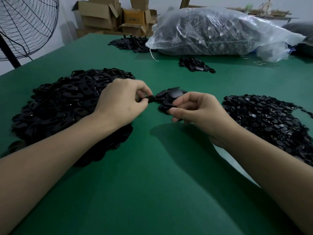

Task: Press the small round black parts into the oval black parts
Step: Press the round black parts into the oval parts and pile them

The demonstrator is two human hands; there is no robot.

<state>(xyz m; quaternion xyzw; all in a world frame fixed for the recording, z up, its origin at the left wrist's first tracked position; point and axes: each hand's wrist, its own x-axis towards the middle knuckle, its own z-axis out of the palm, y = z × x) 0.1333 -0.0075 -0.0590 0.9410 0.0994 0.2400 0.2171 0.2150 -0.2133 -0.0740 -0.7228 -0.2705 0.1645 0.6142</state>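
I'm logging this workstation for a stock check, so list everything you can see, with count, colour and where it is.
oval parts pile: one, black, table left
round parts pile: one, black, table right
small heap: one, black, between the hands
far heap: one, black, by the bag's left end
middle heap: one, black, in front of the bag
plastic bag: one, clear, full of dark parts, far side of the table
cardboard boxes: several, brown, behind the table
fan: one, dark wire guard, far left
table: one, green top
left hand: one, centre, pinches small black piece
right hand: one, centre right, pinches dark piece
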